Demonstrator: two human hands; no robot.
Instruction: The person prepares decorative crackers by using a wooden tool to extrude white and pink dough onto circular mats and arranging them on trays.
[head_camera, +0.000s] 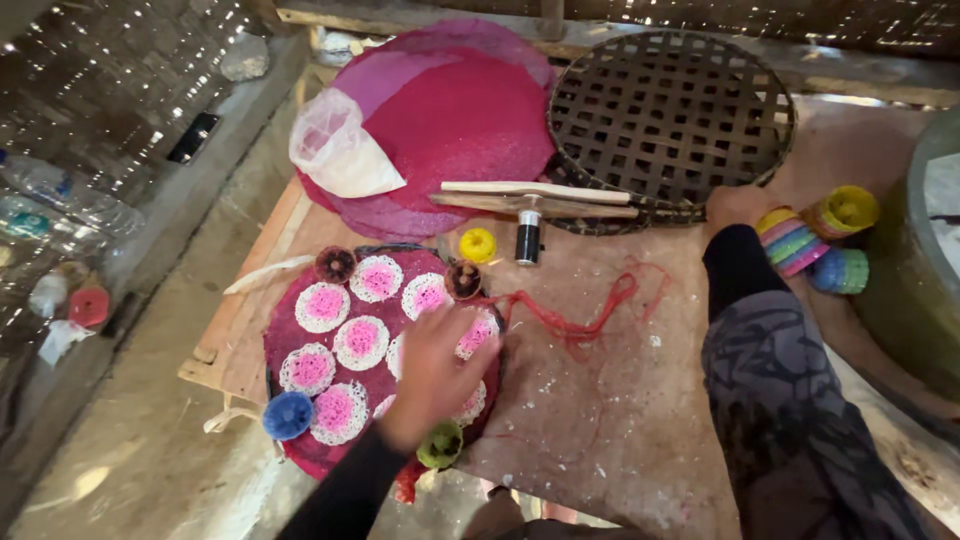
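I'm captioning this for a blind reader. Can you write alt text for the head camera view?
A person's left hand rests on a round pink mat covered with small pink-and-white discs, on a worn board. The right hand reaches toward stacked coloured rings; behind lie a woven basket tray and a pile of pink sheets.

Wooden board (620, 400), round magenta mats (470, 120), woven tray (670, 110), red thread (590, 310)

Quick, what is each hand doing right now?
Left hand: open, resting flat on the pink disc.
Right hand: beside the colourful stacked rings; grip cannot be told.
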